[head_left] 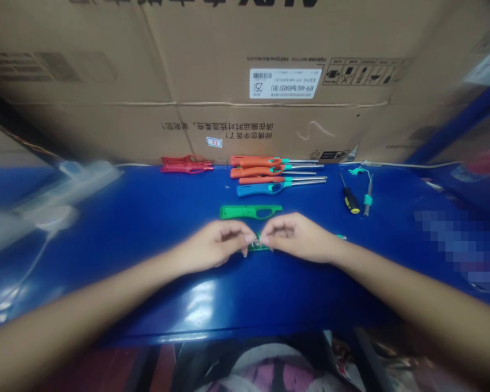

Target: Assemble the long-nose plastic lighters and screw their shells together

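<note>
Both my hands meet over a green lighter body (pixel 258 247) lying on the blue table, its inner parts small and hard to make out. My left hand (pixel 218 242) is closed, thumb and fingers pinched at its left part. From the right, my right hand (pixel 296 234) pinches close beside it, the fingertips almost touching. What sits between the fingertips is too small to name. A metal tip with teal shows past my right wrist. Just beyond the hands lies a green lighter shell half (pixel 249 212), apart from them.
Several orange lighters (pixel 255 171) and a blue lighter (pixel 261 189) lie behind. Red shell pieces (pixel 185 164) are left of them. To the right are a screwdriver (pixel 350 200) and a loose metal tube with teal parts (pixel 368 200). A cardboard box (pixel 212 81) walls the back; a power strip (pixel 69 188) sits left.
</note>
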A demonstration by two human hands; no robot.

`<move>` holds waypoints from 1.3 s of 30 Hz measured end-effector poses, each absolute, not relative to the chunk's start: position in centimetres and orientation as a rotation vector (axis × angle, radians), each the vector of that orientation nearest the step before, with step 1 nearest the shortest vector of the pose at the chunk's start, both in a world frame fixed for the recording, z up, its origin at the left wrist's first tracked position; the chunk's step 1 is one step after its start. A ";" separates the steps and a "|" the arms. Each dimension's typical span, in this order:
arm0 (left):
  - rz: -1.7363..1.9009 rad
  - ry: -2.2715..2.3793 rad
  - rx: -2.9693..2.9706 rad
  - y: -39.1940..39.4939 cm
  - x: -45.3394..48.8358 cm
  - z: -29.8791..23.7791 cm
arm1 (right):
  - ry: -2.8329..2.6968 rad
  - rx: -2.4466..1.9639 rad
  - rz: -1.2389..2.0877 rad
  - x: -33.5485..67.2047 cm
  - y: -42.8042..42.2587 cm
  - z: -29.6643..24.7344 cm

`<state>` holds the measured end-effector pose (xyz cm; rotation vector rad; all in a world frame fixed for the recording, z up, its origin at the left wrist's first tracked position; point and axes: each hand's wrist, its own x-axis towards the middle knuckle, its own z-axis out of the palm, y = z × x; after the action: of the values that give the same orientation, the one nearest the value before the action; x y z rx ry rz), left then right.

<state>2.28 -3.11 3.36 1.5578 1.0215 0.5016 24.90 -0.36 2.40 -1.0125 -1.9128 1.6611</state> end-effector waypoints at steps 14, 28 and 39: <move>0.513 1.027 1.599 -3.1 2.3 3.1 | -1.918 -1.034 1.646 24.8 -0.4 2.3; 0.492 1.035 1.657 -3.1 2.4 3.0 | -1.925 -1.058 1.609 24.6 -0.6 2.5; 0.504 1.029 1.643 -3.1 2.4 2.9 | -1.896 -1.084 1.622 24.6 -0.7 2.5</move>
<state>2.43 -3.14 2.94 1.6430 1.0294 0.5037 24.58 -0.65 2.48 -1.0843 -1.8964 1.6221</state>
